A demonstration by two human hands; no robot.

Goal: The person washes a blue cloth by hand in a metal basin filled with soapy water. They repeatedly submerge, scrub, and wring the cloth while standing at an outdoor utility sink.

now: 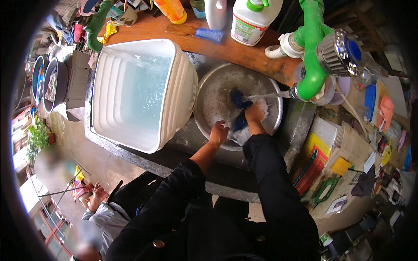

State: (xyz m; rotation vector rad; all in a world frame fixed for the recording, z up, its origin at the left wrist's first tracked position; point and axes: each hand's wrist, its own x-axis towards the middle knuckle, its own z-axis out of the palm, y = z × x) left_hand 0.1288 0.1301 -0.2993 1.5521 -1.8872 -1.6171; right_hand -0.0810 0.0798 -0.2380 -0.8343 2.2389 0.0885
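My right hand (pixel 255 114) is closed on a dark blue cloth (pixel 240 122) in a round metal basin (pixel 277 114). Part of the cloth lies under a stream of water (pixel 267 95) from the green tap pipe (pixel 310 86). Soapy, foamy water (pixel 212 101) fills the basin's lower part. My left hand (pixel 219 133) hovers at the near left rim, fingers bent and apart, with nothing in it. Whether it touches the rim is unclear. To the left a large white plastic tub (pixel 187 88) holds clear water and leans toward me inside the stone sink (pixel 130 160).
Behind the basin, a wooden shelf (pixel 140 27) bears a white pump bottle (pixel 249 24), other bottles and a blue brush or sponge (pixel 209 35). A chrome valve (pixel 339 52) juts out at right, above cardboard boxes (pixel 346 160). Another person's sleeve (pixel 109 217) shows at lower left.
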